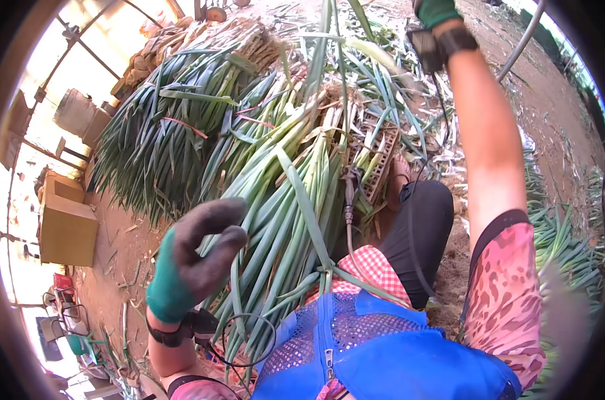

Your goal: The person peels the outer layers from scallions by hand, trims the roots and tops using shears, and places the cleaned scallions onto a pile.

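My left hand (199,257), in a green glove with a dark coated palm, is raised beside the green onions (282,207). Its fingers curve apart from the thumb, and nothing shows between them. At the top edge, my right hand (438,12) is mostly cut off; only the green glove's back and cuff show, so its fingers are hidden. Long onion leaves spread across my lap, with their roots pointing away. One pale onion stalk (376,53) looks blurred below and left of my right hand. A hose with a metal nozzle fitting (348,197) stands among the leaves.
Several onion bundles (169,127) with red ties are piled at the left. A perforated brown crate (382,157) sits near my bare foot (400,170). Cut leaves litter the ground ahead. More onions (562,247) lie at the right, and a yellowish box (68,223) at the left.
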Tool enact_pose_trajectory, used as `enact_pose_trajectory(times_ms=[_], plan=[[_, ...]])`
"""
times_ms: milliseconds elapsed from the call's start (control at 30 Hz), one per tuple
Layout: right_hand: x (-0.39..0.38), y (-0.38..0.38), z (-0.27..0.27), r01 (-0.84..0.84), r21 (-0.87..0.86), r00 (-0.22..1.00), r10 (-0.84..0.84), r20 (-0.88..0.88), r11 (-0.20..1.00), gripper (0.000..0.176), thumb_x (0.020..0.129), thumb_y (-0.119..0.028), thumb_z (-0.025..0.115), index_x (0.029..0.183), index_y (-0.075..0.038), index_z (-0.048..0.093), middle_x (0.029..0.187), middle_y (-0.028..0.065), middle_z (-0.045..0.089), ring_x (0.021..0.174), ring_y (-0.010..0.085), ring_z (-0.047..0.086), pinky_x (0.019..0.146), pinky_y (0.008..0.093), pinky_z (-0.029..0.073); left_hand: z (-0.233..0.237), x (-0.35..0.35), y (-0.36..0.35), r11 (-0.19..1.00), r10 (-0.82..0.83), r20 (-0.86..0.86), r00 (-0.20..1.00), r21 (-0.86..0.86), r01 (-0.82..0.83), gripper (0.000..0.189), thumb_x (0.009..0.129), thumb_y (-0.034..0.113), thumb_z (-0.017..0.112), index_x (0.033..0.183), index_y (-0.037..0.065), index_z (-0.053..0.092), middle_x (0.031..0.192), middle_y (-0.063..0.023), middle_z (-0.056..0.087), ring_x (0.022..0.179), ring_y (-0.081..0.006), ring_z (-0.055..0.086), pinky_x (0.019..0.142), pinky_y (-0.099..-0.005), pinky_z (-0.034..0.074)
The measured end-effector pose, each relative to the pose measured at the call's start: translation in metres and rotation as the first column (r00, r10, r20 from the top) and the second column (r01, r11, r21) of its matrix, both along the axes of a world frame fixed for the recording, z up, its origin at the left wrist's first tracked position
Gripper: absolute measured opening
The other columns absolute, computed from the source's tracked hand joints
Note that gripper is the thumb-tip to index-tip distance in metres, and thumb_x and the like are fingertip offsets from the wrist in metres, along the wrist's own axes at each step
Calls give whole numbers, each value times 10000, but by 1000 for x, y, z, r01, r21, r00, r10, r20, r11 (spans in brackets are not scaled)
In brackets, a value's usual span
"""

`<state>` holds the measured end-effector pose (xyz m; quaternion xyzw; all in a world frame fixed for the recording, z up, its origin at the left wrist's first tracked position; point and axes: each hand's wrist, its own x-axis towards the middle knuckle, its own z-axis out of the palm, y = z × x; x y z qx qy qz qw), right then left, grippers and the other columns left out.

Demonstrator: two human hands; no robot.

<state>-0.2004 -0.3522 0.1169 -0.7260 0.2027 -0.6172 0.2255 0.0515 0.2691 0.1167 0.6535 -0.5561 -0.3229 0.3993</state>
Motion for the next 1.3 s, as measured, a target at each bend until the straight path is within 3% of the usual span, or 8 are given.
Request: enact_pose_trajectory(times_ms=[33,200,433,633,900,1000,1133,1300], plan=[[13,22,-31,280,-479,847,-449,-284,832,288,848,-229,645,1091,-73,631,965,106,632,818,278,619,737,346,519,-17,6,-7,999,-43,7,999,26,43,332,895,84,675,1199,-34,609,1091,-114,691,1025,-169,653,906,-309,507],[5,244,-231,282,661,758,261,-598,695,739,838,-480,679,1239,123,530,1192,287,624,1114,354,620,949,388,498,-113,10,-71,935,-203,145,968,323,147,479,892,318,665,1214,-30,596,1148,-188,670,1055,-264,658,913,-363,500],[22,422,-368,656,653,524,393,-755,379,1133,735,-609,723,1518,-3,172,1583,285,147,1442,468,225,1171,480,265,-219,-17,-159,829,-303,547,781,555,-68,849,777,474,731,1394,-19,418,1270,-229,594,1141,-369,607,962,-427,493],[22,425,-336,704,528,431,306,-849,475,899,714,-364,702,1440,3,319,1366,262,471,1239,435,494,1034,513,414,-241,-41,-173,812,-307,717,626,540,-221,985,754,454,748,1499,25,265,1311,-209,575,1162,-331,608,976,-435,499],[-26,448,-311,346,888,698,550,-459,302,654,729,-365,692,1206,50,529,928,261,687,874,393,687,784,434,540,-162,-4,-107,878,-168,19,986,457,141,699,774,366,733,1336,5,526,1087,-210,682,1020,-291,663,898,-374,502],[-26,466,-322,520,710,493,511,-704,475,611,746,-353,682,1155,75,533,875,237,697,809,374,699,768,419,545,-155,23,-99,814,-299,347,889,579,48,555,817,351,708,1269,50,595,1109,-190,677,987,-295,668,878,-412,508],[-16,467,-298,352,925,804,459,-377,142,363,799,-265,634,1034,3,564,785,166,640,612,254,636,573,389,515,-131,21,-99,965,-12,921,390,112,-236,438,819,332,705,1157,63,639,1032,-176,664,923,-335,654,827,-444,511],[-22,478,-307,45,998,961,271,-54,38,252,822,-190,591,1002,-30,517,695,73,568,517,167,532,433,332,436,-164,4,-127,976,-82,630,772,208,-66,425,842,385,690,1133,78,645,1009,-172,684,922,-370,663,803,-460,520]])
